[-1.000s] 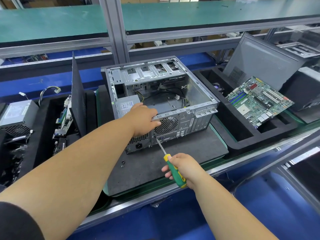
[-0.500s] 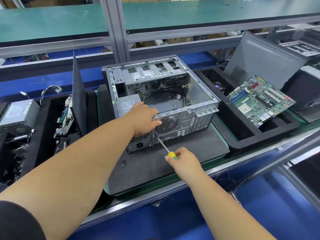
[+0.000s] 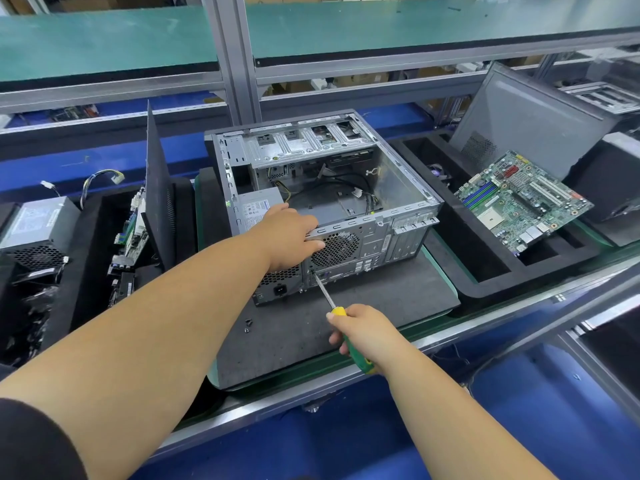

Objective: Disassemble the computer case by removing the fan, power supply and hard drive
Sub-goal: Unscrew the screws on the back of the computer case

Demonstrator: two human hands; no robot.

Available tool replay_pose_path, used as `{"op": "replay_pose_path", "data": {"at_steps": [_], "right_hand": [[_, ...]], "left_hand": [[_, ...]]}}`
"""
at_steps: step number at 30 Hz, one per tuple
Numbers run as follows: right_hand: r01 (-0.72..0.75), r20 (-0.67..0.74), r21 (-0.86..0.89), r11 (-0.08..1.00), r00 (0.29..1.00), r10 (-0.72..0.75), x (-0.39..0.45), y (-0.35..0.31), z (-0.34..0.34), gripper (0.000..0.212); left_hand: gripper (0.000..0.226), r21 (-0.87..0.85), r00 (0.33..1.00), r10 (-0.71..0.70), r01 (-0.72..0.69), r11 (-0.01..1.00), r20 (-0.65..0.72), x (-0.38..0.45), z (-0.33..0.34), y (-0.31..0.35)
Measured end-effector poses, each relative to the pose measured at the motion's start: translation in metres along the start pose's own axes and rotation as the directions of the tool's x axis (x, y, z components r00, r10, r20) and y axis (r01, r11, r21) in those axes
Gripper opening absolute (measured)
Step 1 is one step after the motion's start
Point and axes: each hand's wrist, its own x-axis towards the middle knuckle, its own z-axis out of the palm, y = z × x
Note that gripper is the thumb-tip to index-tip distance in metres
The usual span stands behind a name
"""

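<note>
Bracing the computer case (image 3: 398, 202) with my left hand (image 3: 289, 237) curled over its rear edge, I grip the screwdriver (image 3: 341, 322) in my right hand (image 3: 363, 329), tip at the fan grille (image 3: 334, 249).

Two bare forearms reach in from the lower edge. Left arm (image 3: 166, 327): a black sleeve edge (image 3: 31, 441) shows at the lower left corner, high up the arm. Right arm (image 3: 446, 410): bare as far as the frame shows. Left hand (image 3: 287, 237) and right hand (image 3: 367, 330): ungloved, no rings or watch visible
</note>
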Motion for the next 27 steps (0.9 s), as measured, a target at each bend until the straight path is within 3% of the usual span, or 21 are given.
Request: {"op": "replay_pose_path", "data": {"at_steps": [3,7,13,20,27], "right_hand": [[-0.048,0.04,0.108,0.993,0.998,0.044,0.0,0.002,0.002,0.027],[0.038,-0.013,0.078,0.996,0.999,-0.037,0.001,0.006,0.0,0.022],[0.025,-0.061,-0.016,1.0,0.998,-0.026,0.0,0.003,-0.002,0.025],[-0.083,0.045,0.108,0.991,0.996,0.078,-0.009,-0.009,-0.003,0.029],[-0.077,0.053,0.117,0.99,0.996,0.071,-0.012,-0.012,-0.007,0.03]], "left_hand": [[0.032,0.008,1.0,0.014,-0.014,1.0,0.017,-0.001,-0.001,0.0],[0.03,-0.017,1.0,0.001,-0.001,1.0,0.001,-0.003,-0.001,0.002],[0.029,-0.003,0.998,0.005,-0.005,1.0,-0.069,-0.009,0.0,0.005],[0.028,-0.026,0.998,-0.03,0.029,0.999,-0.057,-0.01,-0.001,0.008],[0.037,0.014,0.999,-0.03,0.031,0.999,-0.019,-0.001,-0.002,0.007]]}}
